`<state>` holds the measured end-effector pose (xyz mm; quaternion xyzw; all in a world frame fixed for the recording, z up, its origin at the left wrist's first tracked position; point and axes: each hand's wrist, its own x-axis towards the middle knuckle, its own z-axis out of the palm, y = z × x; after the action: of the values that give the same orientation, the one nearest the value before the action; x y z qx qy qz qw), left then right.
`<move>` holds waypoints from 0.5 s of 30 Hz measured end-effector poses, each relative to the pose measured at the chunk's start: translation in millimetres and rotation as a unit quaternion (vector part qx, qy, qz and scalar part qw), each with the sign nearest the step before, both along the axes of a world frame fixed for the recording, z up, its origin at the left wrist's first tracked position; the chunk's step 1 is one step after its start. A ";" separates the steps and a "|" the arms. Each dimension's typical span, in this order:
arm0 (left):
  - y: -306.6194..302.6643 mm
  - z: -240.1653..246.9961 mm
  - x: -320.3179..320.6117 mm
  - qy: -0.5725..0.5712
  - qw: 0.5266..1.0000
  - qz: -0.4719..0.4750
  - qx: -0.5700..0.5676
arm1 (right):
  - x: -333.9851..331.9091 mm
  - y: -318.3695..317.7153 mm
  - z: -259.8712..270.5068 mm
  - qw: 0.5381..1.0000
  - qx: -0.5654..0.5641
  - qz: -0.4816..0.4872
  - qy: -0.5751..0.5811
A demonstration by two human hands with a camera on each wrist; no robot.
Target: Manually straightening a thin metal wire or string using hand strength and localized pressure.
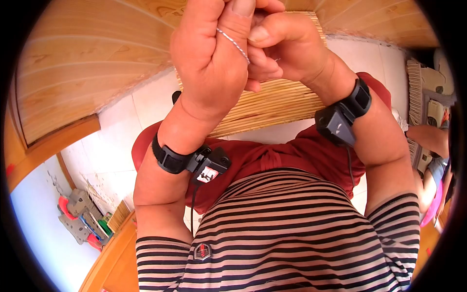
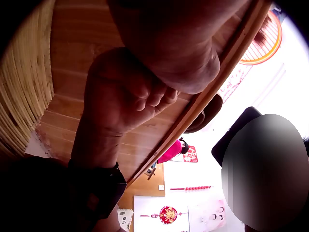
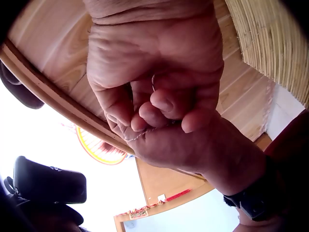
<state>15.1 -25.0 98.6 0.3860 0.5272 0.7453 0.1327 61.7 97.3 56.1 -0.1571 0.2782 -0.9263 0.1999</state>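
Observation:
A thin white-and-dark twisted string (image 1: pixel 233 45) crosses the base of my left thumb in the head view. My left hand (image 1: pixel 209 63) is raised close in front, its fingertips partly beyond the top edge. Beside it, my right hand (image 1: pixel 296 48) has its fingers curled in, thumb against the fingers, meeting the left hand. From the right wrist view, the string (image 3: pixel 137 137) runs round the left hand, and a short bit shows among the right hand's curled fingers (image 3: pixel 161 100). Most of the string inside both hands is hidden.
Below the hands lies a mat of thin straw-coloured sticks (image 1: pixel 272 107), above the red trousers (image 1: pixel 272 155). A curved wooden panel (image 1: pixel 107 53) stands ahead. Another person's arm (image 1: pixel 428 138) shows at right. Grey and red items (image 1: pixel 82 219) sit at lower left.

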 end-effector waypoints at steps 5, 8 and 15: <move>-2.2 7.3 3.1 -0.032 0.999 -0.017 -0.037 | 1.7 -0.4 -2.9 1.000 -0.015 0.009 0.005; -0.5 9.0 1.1 -0.031 0.998 -0.013 -0.060 | 4.6 1.7 -3.1 1.000 -0.020 0.004 -0.011; 4.9 3.3 -0.1 -0.071 0.994 0.009 -0.080 | 7.8 -3.1 -3.5 0.996 -0.071 -0.006 -0.060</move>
<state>15.0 -20.1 101.9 0.3152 0.5780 0.7273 0.1939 69.6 94.2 52.6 -0.1130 0.2000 -0.9528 0.1986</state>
